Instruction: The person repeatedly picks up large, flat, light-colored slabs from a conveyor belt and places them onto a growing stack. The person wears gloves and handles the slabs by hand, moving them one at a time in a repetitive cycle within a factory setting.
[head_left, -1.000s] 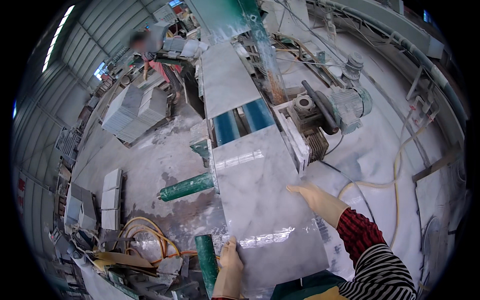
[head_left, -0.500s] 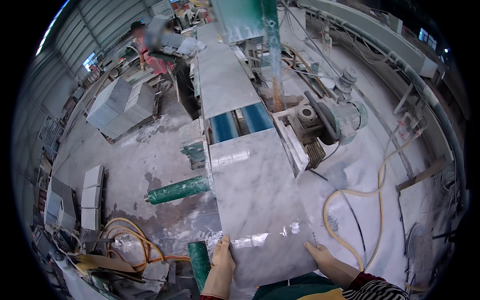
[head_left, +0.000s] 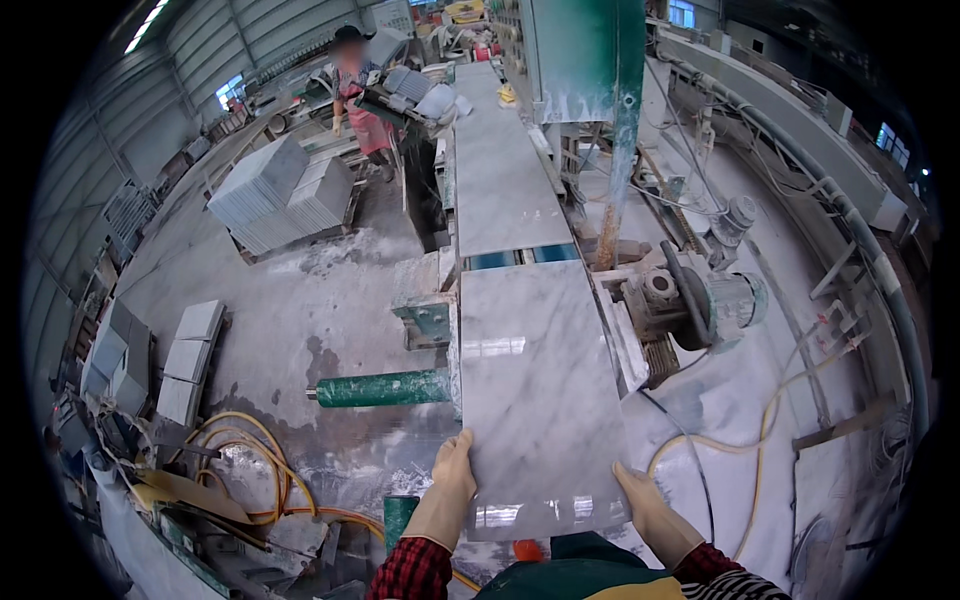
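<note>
A long grey-white polished marble slab (head_left: 540, 390) lies lengthwise in front of me, its far part on the conveyor and its near end held over the front. My left hand (head_left: 455, 470) is closed on the slab's left edge near the close corner, thumb on top. On the right edge my right hand (head_left: 640, 500) grips it the same way. The fingers under the slab are hidden. Beyond it a second marble slab (head_left: 505, 190) lies in line, with a narrow strip of blue conveyor belt (head_left: 555, 253) showing between the two.
Left of the conveyor a green roller (head_left: 383, 388) juts out, with another green post (head_left: 401, 520) nearer me. A motor (head_left: 735, 300) stands on the right. Hoses (head_left: 280, 470) coil at lower left. Stacked slabs (head_left: 265, 190) and a person in a pink apron (head_left: 368, 130) are farther back.
Both hands have moved the near slab forward, away from me. The gap of blue belt between the two slabs has narrowed. My view has also shifted, so the surroundings sit differently.
</note>
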